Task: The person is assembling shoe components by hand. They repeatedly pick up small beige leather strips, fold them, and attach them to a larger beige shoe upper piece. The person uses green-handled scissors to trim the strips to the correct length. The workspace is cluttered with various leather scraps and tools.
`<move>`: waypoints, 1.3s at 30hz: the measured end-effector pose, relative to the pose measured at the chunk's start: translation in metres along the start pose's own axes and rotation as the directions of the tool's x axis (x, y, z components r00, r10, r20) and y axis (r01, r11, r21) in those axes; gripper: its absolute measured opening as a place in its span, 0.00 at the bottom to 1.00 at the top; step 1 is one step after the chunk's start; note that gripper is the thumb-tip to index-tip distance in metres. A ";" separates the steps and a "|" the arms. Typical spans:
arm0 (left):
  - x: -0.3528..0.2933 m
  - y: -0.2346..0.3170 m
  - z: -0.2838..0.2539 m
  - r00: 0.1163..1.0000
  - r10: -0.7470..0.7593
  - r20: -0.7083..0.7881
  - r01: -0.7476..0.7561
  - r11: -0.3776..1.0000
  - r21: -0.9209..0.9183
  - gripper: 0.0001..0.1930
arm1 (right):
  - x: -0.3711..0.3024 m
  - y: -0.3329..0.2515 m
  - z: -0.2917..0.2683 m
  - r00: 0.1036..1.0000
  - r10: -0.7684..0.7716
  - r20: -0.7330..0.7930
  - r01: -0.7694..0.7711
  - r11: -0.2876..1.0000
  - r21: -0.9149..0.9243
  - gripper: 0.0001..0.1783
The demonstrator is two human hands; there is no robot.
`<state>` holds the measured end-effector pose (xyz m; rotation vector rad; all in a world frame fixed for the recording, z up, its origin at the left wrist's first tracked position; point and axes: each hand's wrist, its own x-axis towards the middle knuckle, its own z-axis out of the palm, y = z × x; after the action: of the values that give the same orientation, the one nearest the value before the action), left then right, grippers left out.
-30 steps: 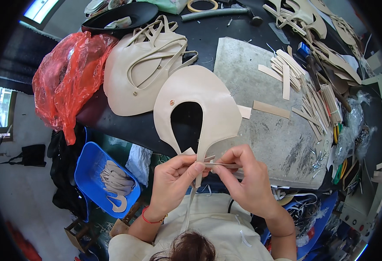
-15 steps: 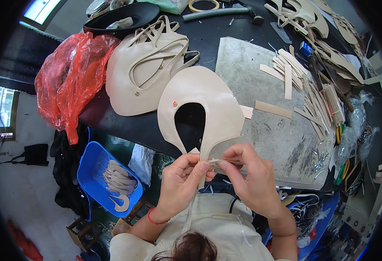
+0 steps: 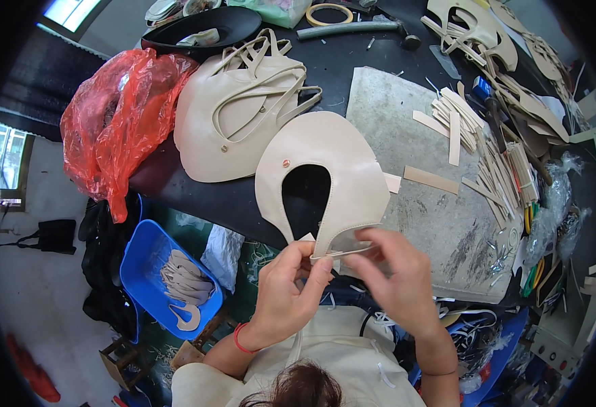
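Note:
A beige leather bag panel [image 3: 360, 161] with a teardrop cutout and a small round metal stud lies over the table's near edge. At its narrow lower end, my left hand [image 3: 288, 281] is closed, pinching the panel's tip together with a thin beige leather strip [image 3: 342, 254]. That strip runs across the tip toward my right hand [image 3: 396, 275]. My right thumb and forefinger are apart and smeared by motion, so whether they grip the strip's end cannot be seen.
Stacked beige bag panels with straps [image 3: 209, 146] and a red plastic bag [image 3: 118, 129] sit at left. Loose leather strips [image 3: 457, 115] lie on a grey board [image 3: 379, 102]. A hammer [image 3: 352, 29] is at the back; a blue bin [image 3: 131, 261] stands lower left.
My right hand's thumb and forefinger have parted from their pinch on the strip and blurred. My left hand keeps its hold. The whole view has shifted slightly.

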<state>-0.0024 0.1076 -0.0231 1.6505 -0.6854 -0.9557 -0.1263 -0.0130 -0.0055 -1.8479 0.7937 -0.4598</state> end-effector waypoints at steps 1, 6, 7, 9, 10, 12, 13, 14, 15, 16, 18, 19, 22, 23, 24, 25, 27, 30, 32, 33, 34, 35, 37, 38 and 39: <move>0.000 0.002 -0.001 1.000 0.017 -0.006 -0.016 0.999 0.032 0.08 | 0.001 0.001 -0.004 0.998 0.046 -0.045 -0.045 0.999 0.022 0.10; 0.028 0.026 0.006 0.984 0.177 -0.028 -0.175 0.982 0.071 0.07 | 0.017 0.010 -0.032 0.986 0.001 -0.165 0.026 0.986 0.164 0.09; 0.041 0.035 0.009 0.973 0.229 -0.023 -0.224 0.965 0.134 0.07 | 0.024 0.009 -0.036 0.979 0.051 -0.195 -0.009 0.977 0.214 0.09; 0.069 0.042 0.015 0.932 0.359 -0.039 -0.335 0.899 0.281 0.08 | 0.043 0.008 -0.044 0.965 0.118 -0.236 -0.048 0.958 0.283 0.07; 0.083 0.038 0.020 0.899 0.434 -0.055 -0.387 0.847 0.364 0.08 | 0.050 0.013 -0.047 0.966 0.148 -0.211 -0.093 0.964 0.251 0.07; 0.099 0.029 0.027 0.893 0.445 -0.064 -0.390 0.837 0.385 0.10 | 0.060 0.031 -0.051 0.962 0.212 -0.170 -0.178 0.965 0.191 0.07; 0.103 0.027 0.029 0.899 0.434 -0.058 -0.376 0.833 0.405 0.10 | 0.064 0.038 -0.051 0.964 0.220 -0.151 -0.197 0.968 0.154 0.09; 0.106 0.024 0.030 0.909 0.412 -0.055 -0.351 0.832 0.429 0.10 | 0.066 0.041 -0.049 0.961 0.232 -0.154 -0.213 0.969 0.129 0.09; 0.108 0.023 0.031 0.919 0.392 -0.048 -0.336 0.839 0.428 0.10 | 0.068 0.044 -0.048 0.958 0.242 -0.157 -0.227 0.968 0.104 0.09; 0.109 0.022 0.032 0.927 0.373 -0.042 -0.321 0.846 0.427 0.10 | 0.070 0.045 -0.048 0.955 0.251 -0.160 -0.241 0.967 0.078 0.09; 0.109 0.017 0.033 0.942 0.333 -0.043 -0.283 0.857 0.431 0.10 | 0.070 0.047 -0.046 0.951 0.265 -0.157 -0.259 0.964 0.060 0.09; 0.109 0.014 0.033 0.946 0.320 -0.046 -0.269 0.858 0.437 0.10 | 0.070 0.046 -0.046 0.950 0.271 -0.155 -0.267 0.962 0.051 0.09; 0.111 0.011 0.035 0.963 0.263 -0.066 -0.215 0.888 0.405 0.09 | 0.070 0.042 -0.045 0.946 0.281 -0.159 -0.282 0.959 0.019 0.09; 0.112 0.011 0.035 0.968 0.239 -0.078 -0.191 0.901 0.390 0.09 | 0.070 0.043 -0.043 0.950 0.265 -0.164 -0.267 0.964 0.012 0.09; 0.111 0.013 0.036 0.961 0.265 -0.074 -0.207 0.874 0.439 0.10 | 0.069 0.044 -0.042 0.953 0.249 -0.170 -0.252 0.968 0.006 0.10; 0.111 0.014 0.037 0.954 0.291 -0.066 -0.224 0.844 0.487 0.10 | 0.068 0.044 -0.041 0.956 0.233 -0.177 -0.237 0.972 -0.001 0.10; 0.112 0.012 0.038 0.930 0.363 -0.051 -0.269 0.771 0.577 0.11 | 0.068 0.043 -0.033 0.971 0.092 -0.222 -0.139 0.969 -0.205 0.11; 0.117 0.008 0.040 0.896 0.443 -0.034 -0.321 0.699 0.640 0.11 | 0.064 0.037 -0.041 0.965 -0.021 -0.262 -0.103 0.887 -0.450 0.13; 0.114 0.011 0.040 0.925 0.381 -0.021 -0.290 0.739 0.608 0.09 | 0.056 0.034 -0.054 0.953 -0.028 -0.301 -0.127 0.867 -0.482 0.13; 0.110 0.014 0.039 0.913 0.405 -0.053 -0.306 0.764 0.568 0.09 | 0.048 0.034 -0.061 0.946 -0.013 -0.325 -0.141 0.884 -0.445 0.12; 0.104 0.017 0.039 0.900 0.428 -0.085 -0.324 0.786 0.526 0.09 | 0.041 0.034 -0.069 0.937 0.004 -0.349 -0.155 0.900 -0.406 0.11; 0.098 0.017 0.039 0.889 0.445 -0.106 -0.346 0.806 0.480 0.09 | 0.033 0.038 -0.078 0.915 0.022 -0.402 -0.177 0.919 -0.353 0.11; 0.078 0.025 0.039 0.895 0.417 -0.157 -0.344 0.870 0.352 0.09 | 0.013 0.047 -0.101 0.856 0.073 -0.511 -0.227 0.942 -0.246 0.09; 0.071 0.039 0.043 0.896 0.411 -0.170 -0.354 0.890 0.286 0.10 | -0.001 0.053 -0.113 0.824 0.068 -0.562 -0.234 0.945 -0.229 0.08; 0.069 0.044 0.044 0.866 0.478 -0.145 -0.416 0.851 0.319 0.10 | -0.013 0.066 -0.121 0.798 0.059 -0.600 -0.230 0.950 -0.213 0.08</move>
<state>-0.0035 0.0173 -0.0036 1.6957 -1.0338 -0.3396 -0.2325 -0.1004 -0.0169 -1.8901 1.4786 -0.8839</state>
